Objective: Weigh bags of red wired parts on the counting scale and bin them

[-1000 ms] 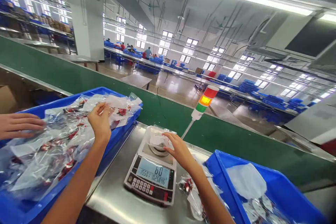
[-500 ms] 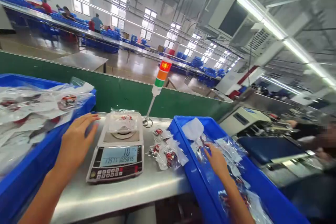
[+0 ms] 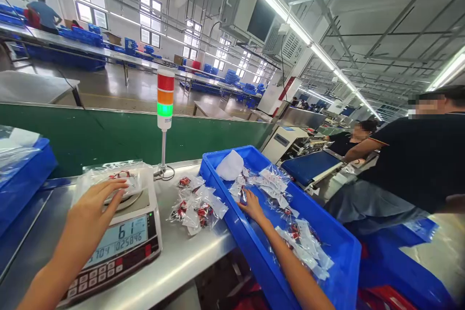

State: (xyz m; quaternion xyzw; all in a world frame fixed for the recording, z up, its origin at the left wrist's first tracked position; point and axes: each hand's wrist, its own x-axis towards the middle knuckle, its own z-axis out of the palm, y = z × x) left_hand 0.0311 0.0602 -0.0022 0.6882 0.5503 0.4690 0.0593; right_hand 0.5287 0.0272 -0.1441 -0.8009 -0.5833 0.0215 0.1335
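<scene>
L hand (image 3: 96, 218) on poly bag (image 3: 125, 179), scale pan (image 3: 130, 199) mostly hidden

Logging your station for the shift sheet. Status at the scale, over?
Left hand flat on bag on scale, reading 61. Right hand in blue crate, by small bags. Loose bags beside scale.

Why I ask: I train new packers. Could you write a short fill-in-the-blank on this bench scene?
1. The digital scale shows large digits reading ____ on its display.
2. A hand rests on the clear plastic bag lying on the scale's pan; it is the person's ____ hand.
3. The other hand is inside a plastic crate coloured ____.
4. On the stack light beyond the scale, the brightest segment is the ____ one.

Missing words: 61; left; blue; green.
</scene>
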